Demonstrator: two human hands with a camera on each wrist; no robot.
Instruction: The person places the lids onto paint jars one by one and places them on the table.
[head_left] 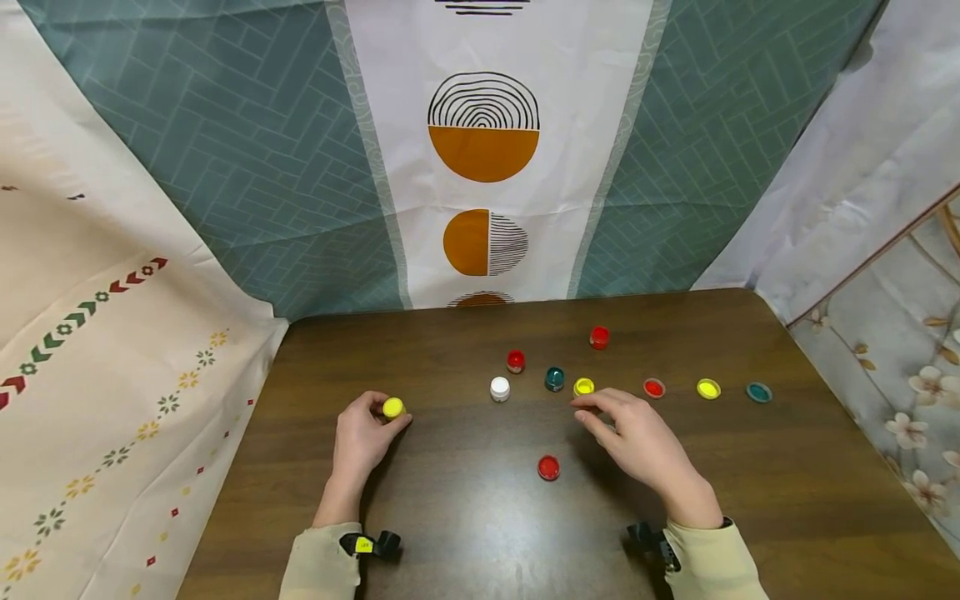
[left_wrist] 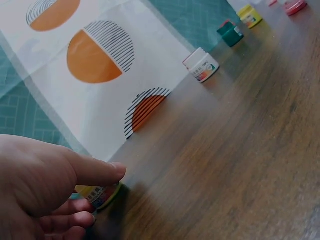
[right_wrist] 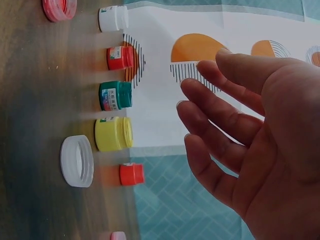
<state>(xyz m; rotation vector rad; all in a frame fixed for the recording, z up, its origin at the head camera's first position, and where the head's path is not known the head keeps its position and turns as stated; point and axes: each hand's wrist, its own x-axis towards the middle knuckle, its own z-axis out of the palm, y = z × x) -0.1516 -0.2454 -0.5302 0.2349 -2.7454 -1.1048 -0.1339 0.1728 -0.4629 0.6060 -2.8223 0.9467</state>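
Observation:
My left hand [head_left: 360, 437] grips a small yellow paint jar [head_left: 393, 407] at the left of the table, thumb along its side; in the left wrist view the fingers partly cover its label. My right hand [head_left: 641, 433] hovers with loosely bent fingers, holding nothing. Just beyond its fingertips in the head view stands an uncapped yellow paint jar [head_left: 583, 386]. The right wrist view shows a white ring-shaped lid [right_wrist: 77, 161] on the table near that jar. A white jar [head_left: 499, 389], a teal jar [head_left: 554, 379] and a red jar [head_left: 516, 361] stand to the left.
Another red jar [head_left: 599, 337] stands farther back. A red lid [head_left: 548, 467] lies between the hands. To the right lie a red lid [head_left: 655, 388], a yellow lid [head_left: 708, 389] and a teal lid [head_left: 759, 392]. Patterned cloths hang behind the wooden table [head_left: 465, 517].

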